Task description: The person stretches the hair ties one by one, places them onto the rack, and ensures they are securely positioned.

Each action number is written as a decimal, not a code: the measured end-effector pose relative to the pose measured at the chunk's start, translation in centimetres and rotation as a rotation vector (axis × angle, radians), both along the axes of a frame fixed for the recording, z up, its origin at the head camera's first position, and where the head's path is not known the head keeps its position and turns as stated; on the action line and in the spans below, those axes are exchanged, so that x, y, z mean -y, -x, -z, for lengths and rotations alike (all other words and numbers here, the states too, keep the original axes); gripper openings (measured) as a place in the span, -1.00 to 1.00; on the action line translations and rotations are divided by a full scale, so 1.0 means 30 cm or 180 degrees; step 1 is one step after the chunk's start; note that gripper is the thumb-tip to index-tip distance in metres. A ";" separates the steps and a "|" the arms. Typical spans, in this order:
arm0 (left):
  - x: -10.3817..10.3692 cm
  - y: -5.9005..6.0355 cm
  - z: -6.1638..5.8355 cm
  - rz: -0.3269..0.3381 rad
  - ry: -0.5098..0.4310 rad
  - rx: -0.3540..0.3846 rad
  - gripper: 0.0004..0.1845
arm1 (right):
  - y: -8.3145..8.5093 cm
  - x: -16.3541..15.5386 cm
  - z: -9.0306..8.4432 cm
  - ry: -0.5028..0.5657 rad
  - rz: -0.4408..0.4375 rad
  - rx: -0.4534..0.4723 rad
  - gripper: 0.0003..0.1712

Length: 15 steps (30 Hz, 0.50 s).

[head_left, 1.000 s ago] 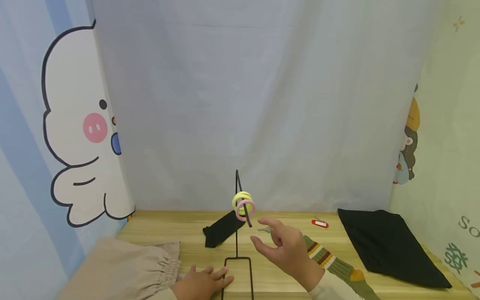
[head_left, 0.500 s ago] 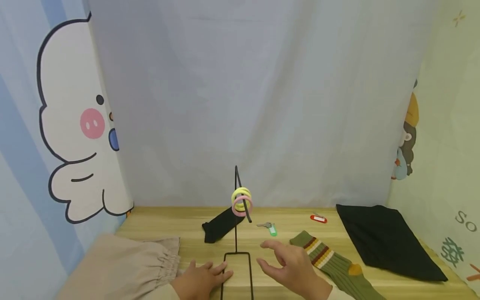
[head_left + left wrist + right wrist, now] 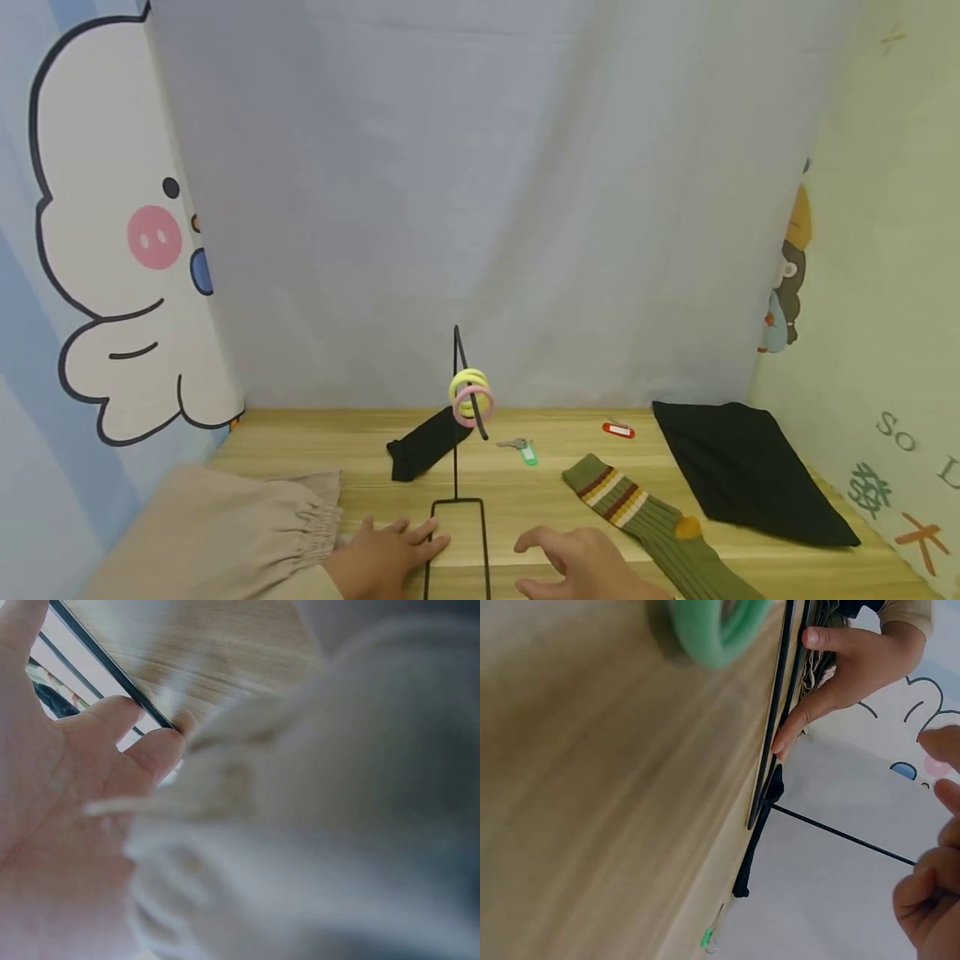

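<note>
Wire stand (image 3: 455, 467) base pinned by left hand (image 3: 386, 554), fingers flat so it won't tip; right hand (image 3: 577, 567) hovers beside, fingers loosely apart, above green ring (image 3: 712, 626) on worktop (image 3: 525, 492)

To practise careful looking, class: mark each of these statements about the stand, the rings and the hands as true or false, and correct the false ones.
1. Two rings, yellow and pink, hang on the stand. True.
2. The left hand lies flat on the table, fingertips at the stand's base. True.
3. The right hand holds the pink ring. False: it holds nothing, with loosely bent fingers, low over the table by the base.
4. A green ring lies on the table. True, in the right wrist view.
5. The striped sock hangs on the stand. False: it lies flat on the table, to the right of the stand.
6. The key with the green tag is in the left hand. False: it lies on the table behind the stand.
</note>
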<state>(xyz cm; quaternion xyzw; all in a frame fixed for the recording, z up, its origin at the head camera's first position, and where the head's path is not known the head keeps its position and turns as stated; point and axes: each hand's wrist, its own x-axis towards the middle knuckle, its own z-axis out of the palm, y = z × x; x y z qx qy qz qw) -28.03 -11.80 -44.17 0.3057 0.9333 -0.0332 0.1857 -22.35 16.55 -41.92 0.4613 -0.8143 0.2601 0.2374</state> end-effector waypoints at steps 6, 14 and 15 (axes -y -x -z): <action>0.011 -0.006 -0.018 0.0000 -0.0060 0.0072 -0.13 | -0.028 -0.033 -0.001 -0.0592 -0.0350 0.1068 -0.68; 0.023 -0.019 -0.043 -0.0021 -0.0158 0.0065 -0.14 | -0.055 -0.014 0.028 -0.1324 -0.0498 0.0908 -0.81; 0.024 -0.020 -0.045 -0.0021 -0.0166 0.0055 -0.14 | -0.057 -0.012 0.033 -0.1378 -0.0498 0.0827 -0.83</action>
